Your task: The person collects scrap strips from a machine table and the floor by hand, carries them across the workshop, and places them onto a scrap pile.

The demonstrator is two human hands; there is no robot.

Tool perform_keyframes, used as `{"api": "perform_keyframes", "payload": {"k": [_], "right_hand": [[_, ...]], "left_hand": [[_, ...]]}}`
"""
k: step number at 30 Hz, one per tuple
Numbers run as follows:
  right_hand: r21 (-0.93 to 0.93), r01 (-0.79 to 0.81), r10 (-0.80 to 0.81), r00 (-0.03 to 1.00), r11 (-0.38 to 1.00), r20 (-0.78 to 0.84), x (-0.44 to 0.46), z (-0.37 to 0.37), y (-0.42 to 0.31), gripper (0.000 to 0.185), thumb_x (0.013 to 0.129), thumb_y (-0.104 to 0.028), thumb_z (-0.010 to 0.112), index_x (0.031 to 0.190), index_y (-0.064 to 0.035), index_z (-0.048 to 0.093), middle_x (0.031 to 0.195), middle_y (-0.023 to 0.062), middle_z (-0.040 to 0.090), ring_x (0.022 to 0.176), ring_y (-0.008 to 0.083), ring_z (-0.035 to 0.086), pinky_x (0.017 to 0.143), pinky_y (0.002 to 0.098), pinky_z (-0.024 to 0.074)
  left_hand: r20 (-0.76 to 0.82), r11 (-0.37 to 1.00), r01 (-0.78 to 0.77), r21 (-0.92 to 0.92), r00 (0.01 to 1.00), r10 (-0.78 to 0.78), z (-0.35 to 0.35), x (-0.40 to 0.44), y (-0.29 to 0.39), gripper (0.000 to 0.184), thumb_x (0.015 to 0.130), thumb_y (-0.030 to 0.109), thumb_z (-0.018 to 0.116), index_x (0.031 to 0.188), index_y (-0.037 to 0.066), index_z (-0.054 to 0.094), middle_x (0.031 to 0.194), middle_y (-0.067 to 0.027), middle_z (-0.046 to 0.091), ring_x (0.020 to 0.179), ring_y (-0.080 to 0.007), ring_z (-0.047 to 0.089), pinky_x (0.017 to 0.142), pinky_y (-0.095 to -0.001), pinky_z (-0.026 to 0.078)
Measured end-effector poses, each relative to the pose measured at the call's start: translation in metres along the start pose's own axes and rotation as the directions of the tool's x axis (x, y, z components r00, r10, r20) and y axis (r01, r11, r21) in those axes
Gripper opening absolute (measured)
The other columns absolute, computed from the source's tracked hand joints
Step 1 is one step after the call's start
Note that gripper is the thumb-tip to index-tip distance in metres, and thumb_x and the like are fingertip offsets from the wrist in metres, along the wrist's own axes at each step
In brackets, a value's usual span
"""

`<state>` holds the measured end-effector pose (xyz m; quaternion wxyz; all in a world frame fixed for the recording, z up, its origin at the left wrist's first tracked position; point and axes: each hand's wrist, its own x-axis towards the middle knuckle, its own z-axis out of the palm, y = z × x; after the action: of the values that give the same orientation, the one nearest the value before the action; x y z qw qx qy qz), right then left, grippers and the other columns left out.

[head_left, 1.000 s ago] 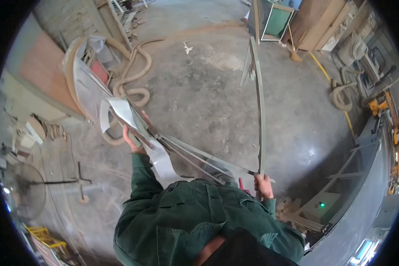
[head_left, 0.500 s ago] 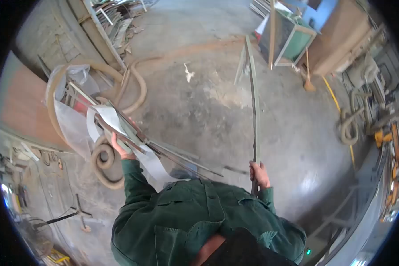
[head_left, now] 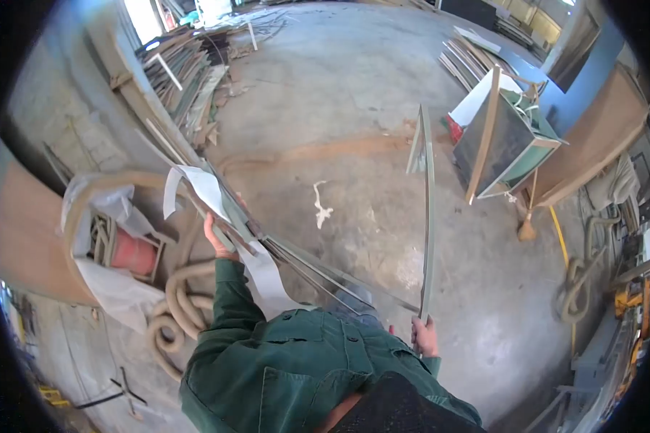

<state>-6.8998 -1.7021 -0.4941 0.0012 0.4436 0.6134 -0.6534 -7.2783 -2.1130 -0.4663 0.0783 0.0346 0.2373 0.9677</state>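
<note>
My left hand [head_left: 219, 237] is wrapped round a bundle of long thin strips [head_left: 240, 218], which slants from the upper left down toward my body. A curling white sheet [head_left: 267, 278] hangs from the bundle on both sides of the hand. My right hand [head_left: 424, 335] is closed on the lower end of a long grey-green strip [head_left: 430, 216] that stretches forward over the floor. Near its far end a short piece [head_left: 415, 148] hangs at a sharp angle. The lower ends of the bundle reach close to my right hand.
Coiled hoses [head_left: 188, 292] and a red bucket-like container [head_left: 133, 251] lie at the left. Stacked scrap strips [head_left: 188, 86] line the upper left. A framed bin [head_left: 509, 141] and a broom [head_left: 527, 229] stand at the right. A white scrap [head_left: 321, 209] lies on the floor ahead.
The view has tilted up and moved forward, showing more of the far floor. Both hands keep their holds, and the bundle's lower ends are again close to the right hand.
</note>
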Motion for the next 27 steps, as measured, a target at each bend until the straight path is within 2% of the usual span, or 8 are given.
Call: {"api": "perform_keyframes", "payload": {"k": [2, 5, 9, 13, 20, 21, 23, 27], "right_hand": [[0.008, 0.015, -0.015, 1.0, 1.0, -0.009, 0.056, 0.017, -0.027, 0.022, 0.081, -0.022, 0.059, 0.089, -0.0064, 0.045, 0.054, -0.002, 0.043, 0.037, 0.0084, 0.038, 0.032, 0.0236, 0.0313], [0.003, 0.0, 0.0, 1.0, 1.0, -0.005, 0.141, 0.032, -0.08, 0.023, 0.08, -0.022, 0.06, 0.09, -0.005, 0.047, 0.054, -0.0022, 0.042, 0.038, 0.008, 0.038, 0.034, 0.0242, 0.0311], [0.008, -0.044, 0.044, 0.999, 0.999, 0.023, 0.265, 0.07, -0.186, 0.023, 0.08, -0.022, 0.06, 0.087, -0.0051, 0.045, 0.052, -0.0028, 0.04, 0.038, 0.0083, 0.038, 0.033, 0.0244, 0.0316], [-0.016, -0.031, 0.032, 0.998, 0.999, 0.063, 0.379, 0.108, -0.298, 0.022, 0.081, -0.024, 0.058, 0.084, -0.0068, 0.044, 0.052, -0.0012, 0.041, 0.035, 0.0103, 0.038, 0.032, 0.0254, 0.0331], [-0.041, 0.009, -0.005, 0.996, 0.999, 0.094, 0.594, 0.156, -0.39, 0.02, 0.084, -0.023, 0.054, 0.085, -0.0066, 0.043, 0.053, 0.0007, 0.042, 0.037, 0.0112, 0.04, 0.032, 0.0259, 0.034], [-0.068, 0.058, -0.052, 0.996, 0.996, 0.077, 0.608, 0.176, -0.42, 0.019, 0.083, -0.022, 0.054, 0.087, -0.0072, 0.043, 0.053, 0.0006, 0.041, 0.037, 0.0112, 0.04, 0.032, 0.0253, 0.0328], [-0.042, -0.033, 0.033, 0.999, 0.999, 0.002, 0.628, 0.209, -0.478, 0.018, 0.083, -0.02, 0.054, 0.088, -0.0076, 0.043, 0.052, 0.0005, 0.041, 0.037, 0.0112, 0.04, 0.032, 0.0253, 0.0317], [-0.128, -0.054, 0.053, 0.999, 0.99, -0.011, 0.725, 0.229, -0.541, 0.016, 0.082, -0.016, 0.054, 0.089, -0.0068, 0.043, 0.051, 0.0003, 0.039, 0.036, 0.0113, 0.039, 0.032, 0.0253, 0.0305]], "left_hand": [[-0.022, 0.997, -0.068, 0.037, 0.997, 0.069, 0.033, 0.063, -0.022, 0.073, 0.077, 0.046, 0.049, 0.131, -0.001, 0.034, 0.122, -0.0211, 0.048, 0.109, -0.0329, 0.05, 0.094, -0.0409, 0.041], [-0.016, 0.997, -0.022, -0.075, 1.0, 0.021, 0.046, 0.153, -0.048, 0.073, 0.077, 0.046, 0.048, 0.132, 0.0, 0.033, 0.123, -0.0196, 0.048, 0.109, -0.0321, 0.051, 0.093, -0.0403, 0.042], [-0.09, 0.985, -0.148, 0.089, 0.984, 0.156, 0.065, 0.269, -0.065, 0.072, 0.078, 0.046, 0.048, 0.13, -0.002, 0.035, 0.124, -0.0183, 0.048, 0.107, -0.031, 0.052, 0.091, -0.0409, 0.042], [-0.116, 0.99, -0.132, -0.04, 0.985, 0.127, 0.06, 0.369, -0.082, 0.073, 0.078, 0.047, 0.051, 0.13, -0.002, 0.036, 0.124, -0.0165, 0.049, 0.107, -0.0294, 0.052, 0.092, -0.0401, 0.043], [-0.152, 0.972, -0.231, -0.042, 0.963, 0.223, 0.045, 0.573, -0.123, 0.073, 0.078, 0.046, 0.051, 0.131, -0.002, 0.034, 0.126, -0.0172, 0.048, 0.107, -0.0308, 0.052, 0.092, -0.0388, 0.042], [-0.103, 0.971, -0.234, -0.056, 0.968, 0.227, 0.045, 0.615, -0.125, 0.071, 0.078, 0.042, 0.051, 0.131, -0.002, 0.034, 0.125, -0.0192, 0.048, 0.108, -0.0327, 0.051, 0.094, -0.0404, 0.041], [-0.075, 0.97, -0.186, -0.154, 0.981, 0.177, 0.055, 0.676, -0.135, 0.071, 0.078, 0.039, 0.053, 0.132, -0.002, 0.033, 0.126, -0.0215, 0.047, 0.112, -0.0344, 0.049, 0.097, -0.0424, 0.039], [-0.062, 0.981, -0.151, -0.119, 0.988, 0.145, 0.085, 0.814, -0.151, 0.076, 0.077, 0.042, 0.052, 0.132, -0.005, 0.03, 0.126, -0.0223, 0.047, 0.11, -0.0342, 0.051, 0.097, -0.042, 0.039]]}}
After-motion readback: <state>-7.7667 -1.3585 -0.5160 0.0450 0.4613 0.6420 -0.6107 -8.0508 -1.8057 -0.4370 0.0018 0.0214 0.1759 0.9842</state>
